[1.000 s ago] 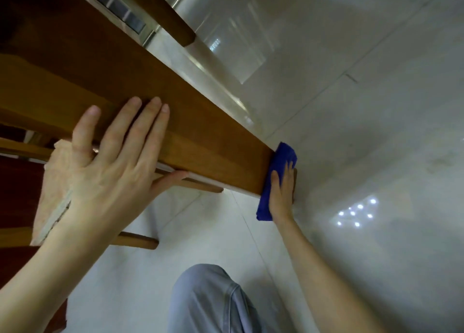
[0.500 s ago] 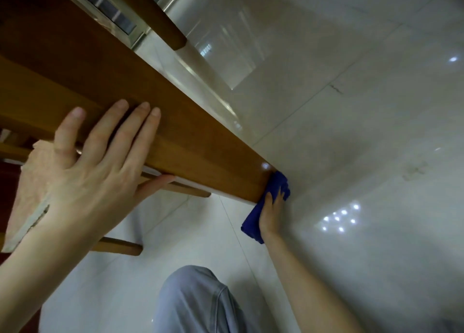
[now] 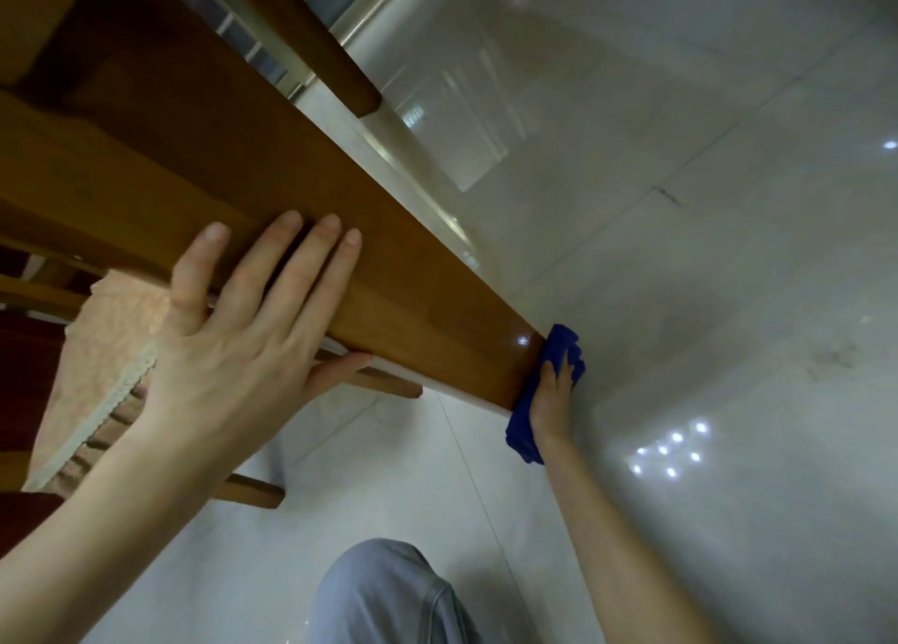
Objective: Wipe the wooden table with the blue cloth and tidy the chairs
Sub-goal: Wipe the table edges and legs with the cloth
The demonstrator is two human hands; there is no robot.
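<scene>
Left hand lies flat, fingers spread on the wooden bench; right hand presses the blue cloth against its end, fingers curled around it.

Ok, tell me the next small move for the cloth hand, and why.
Probably slide the blue cloth along the end face of the wooden table. The right hand presses it against that end, while the left hand lies flat on the side edge, steadying the table.
</scene>
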